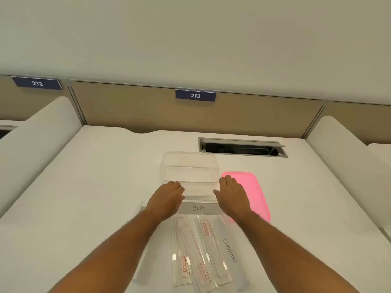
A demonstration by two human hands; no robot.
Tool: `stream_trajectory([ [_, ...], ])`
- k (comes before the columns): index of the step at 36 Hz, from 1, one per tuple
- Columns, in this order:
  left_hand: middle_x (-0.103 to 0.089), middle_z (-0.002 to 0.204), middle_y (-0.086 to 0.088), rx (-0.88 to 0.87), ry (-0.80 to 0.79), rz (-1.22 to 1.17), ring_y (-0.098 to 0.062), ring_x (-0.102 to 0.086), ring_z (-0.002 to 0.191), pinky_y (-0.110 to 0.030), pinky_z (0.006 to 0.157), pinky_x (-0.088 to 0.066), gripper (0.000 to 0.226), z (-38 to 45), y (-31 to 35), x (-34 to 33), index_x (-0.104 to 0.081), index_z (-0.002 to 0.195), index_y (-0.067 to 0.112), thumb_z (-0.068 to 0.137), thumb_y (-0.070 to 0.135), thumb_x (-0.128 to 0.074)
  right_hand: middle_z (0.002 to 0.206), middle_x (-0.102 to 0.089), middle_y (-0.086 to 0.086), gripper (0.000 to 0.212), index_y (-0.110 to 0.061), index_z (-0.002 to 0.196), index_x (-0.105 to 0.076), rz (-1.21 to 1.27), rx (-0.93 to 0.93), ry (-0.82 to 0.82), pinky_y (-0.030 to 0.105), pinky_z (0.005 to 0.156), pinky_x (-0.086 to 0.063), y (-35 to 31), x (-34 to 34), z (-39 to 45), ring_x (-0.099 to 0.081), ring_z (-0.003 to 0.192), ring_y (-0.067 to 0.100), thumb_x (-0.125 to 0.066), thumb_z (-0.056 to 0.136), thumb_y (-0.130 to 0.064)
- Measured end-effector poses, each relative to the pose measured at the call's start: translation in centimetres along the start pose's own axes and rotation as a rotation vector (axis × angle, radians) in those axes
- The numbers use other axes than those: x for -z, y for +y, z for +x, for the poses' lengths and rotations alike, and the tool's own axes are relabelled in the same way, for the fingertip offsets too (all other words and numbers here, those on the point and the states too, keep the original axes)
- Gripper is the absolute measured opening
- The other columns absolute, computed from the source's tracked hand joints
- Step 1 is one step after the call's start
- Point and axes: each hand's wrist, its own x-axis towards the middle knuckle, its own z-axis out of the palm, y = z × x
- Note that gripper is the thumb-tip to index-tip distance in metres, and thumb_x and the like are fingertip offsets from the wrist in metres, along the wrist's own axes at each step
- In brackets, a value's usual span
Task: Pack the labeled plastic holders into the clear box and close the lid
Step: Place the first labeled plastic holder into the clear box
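The clear box (189, 166) stands open in the middle of the white desk. Its pink lid (251, 193) lies flat just to its right. A clear plastic holder labeled BETA (198, 208) lies crosswise at the box's near edge. My left hand (168, 196) is on its left end and my right hand (231, 194) on its right end, fingers pointing forward. Nearer to me lie several long clear holders with red print (194, 250), one overlapping another. A holder labeled ELEPHANT (229, 250) lies along their right side. My forearms hide the outer holders' edges.
A recessed cable slot (243, 147) opens in the desk behind and right of the box. A tan partition with the plates 212 (37, 83) and 213 (195, 95) closes the back. White dividers (36, 132) rise on both sides.
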Motion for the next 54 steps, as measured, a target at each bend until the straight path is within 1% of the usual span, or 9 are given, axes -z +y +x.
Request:
stream_trajectory([
  [5, -0.062, 0.119, 0.000, 0.040, -0.181, -0.003, -0.020, -0.058, 0.106, -0.034, 0.087, -0.048, 0.031, 0.1, -0.4, -0.7, -0.060, 0.121, 0.016, 0.100, 0.037, -0.050, 0.101, -0.059, 0.003, 0.023, -0.014, 0.103, -0.057, -0.003, 0.049, -0.164, 0.033, 0.068, -0.036, 0.4, 0.0, -0.4, -0.055, 0.083, 0.023, -0.047, 0.102, -0.035],
  [11, -0.060, 0.128, -0.003, 0.064, -0.351, -0.031, -0.023, -0.058, 0.115, -0.038, 0.095, -0.047, 0.034, 0.5, -1.2, -1.8, -0.057, 0.127, 0.014, 0.101, 0.034, -0.051, 0.101, -0.061, 0.005, 0.023, -0.013, 0.103, -0.061, 0.004, 0.047, -0.324, 0.036, 0.072, -0.047, 0.6, -0.6, -0.3, -0.062, 0.088, 0.025, -0.047, 0.102, -0.031],
  [15, -0.061, 0.127, -0.004, 0.076, -0.400, -0.031, -0.024, -0.059, 0.114, -0.039, 0.096, -0.048, 0.032, 0.9, -1.4, -2.4, -0.058, 0.126, 0.012, 0.100, 0.032, -0.052, 0.100, -0.062, 0.004, 0.022, -0.013, 0.100, -0.063, 0.011, 0.041, -0.386, 0.036, 0.073, -0.050, 0.4, -1.1, 0.1, -0.065, 0.087, 0.025, -0.050, 0.101, -0.031],
  [22, -0.064, 0.110, -0.005, 0.088, -0.433, 0.026, -0.026, -0.063, 0.100, -0.038, 0.084, -0.051, 0.026, 1.5, -1.4, -2.9, -0.062, 0.111, 0.014, 0.099, 0.036, -0.054, 0.102, -0.061, 0.004, 0.024, -0.013, 0.099, -0.063, 0.045, 0.015, -0.443, 0.036, 0.075, -0.050, 0.4, -2.1, 0.7, -0.064, 0.088, 0.026, -0.052, 0.100, -0.033],
  [26, -0.064, 0.110, -0.003, 0.114, -0.435, -0.011, -0.024, -0.063, 0.099, -0.037, 0.084, -0.051, 0.027, 1.8, -1.6, -3.4, -0.062, 0.111, 0.016, 0.098, 0.037, -0.055, 0.106, -0.060, 0.004, 0.025, -0.014, 0.105, -0.065, 0.095, -0.014, -0.454, 0.035, 0.077, -0.049, 0.6, -2.6, 0.8, -0.063, 0.090, 0.026, -0.051, 0.099, -0.033],
  [32, -0.063, 0.117, -0.004, 0.162, -0.441, -0.113, -0.024, -0.061, 0.105, -0.036, 0.090, -0.049, 0.033, 2.3, -1.8, -3.9, -0.062, 0.120, 0.013, 0.096, 0.036, -0.058, 0.115, -0.060, 0.006, 0.029, -0.012, 0.119, -0.065, 0.227, -0.074, -0.485, 0.036, 0.088, -0.049, 0.8, -3.1, 1.2, -0.061, 0.102, 0.026, -0.053, 0.099, -0.030],
  [43, -0.065, 0.106, -0.006, 0.229, -0.391, -0.187, -0.024, -0.062, 0.097, -0.033, 0.082, -0.050, 0.022, 2.0, -1.3, -3.2, -0.063, 0.099, 0.012, 0.095, 0.034, -0.061, 0.122, -0.058, 0.009, 0.031, -0.008, 0.123, -0.064, 0.323, -0.123, -0.477, 0.039, 0.094, -0.048, 0.7, -2.7, 0.8, -0.057, 0.112, 0.028, -0.058, 0.097, -0.023],
  [46, -0.064, 0.107, -0.004, 0.261, -0.370, -0.218, -0.023, -0.061, 0.097, -0.033, 0.082, -0.050, 0.026, 1.8, -1.1, -2.9, -0.063, 0.101, 0.013, 0.092, 0.038, -0.064, 0.122, -0.056, 0.007, 0.034, -0.010, 0.127, -0.061, 0.323, -0.116, -0.458, 0.038, 0.094, -0.048, 0.7, -2.3, 0.5, -0.057, 0.111, 0.027, -0.061, 0.095, -0.022],
  [54, -0.061, 0.110, -0.003, 0.257, -0.293, -0.221, -0.020, -0.056, 0.101, -0.031, 0.085, -0.048, 0.049, 1.6, -1.0, -2.0, -0.059, 0.113, 0.013, 0.081, 0.046, -0.076, 0.112, -0.054, 0.004, 0.039, -0.010, 0.119, -0.059, 0.361, -0.103, -0.373, 0.036, 0.085, -0.051, 0.1, -1.1, -0.2, -0.056, 0.097, 0.022, -0.073, 0.085, -0.022],
])
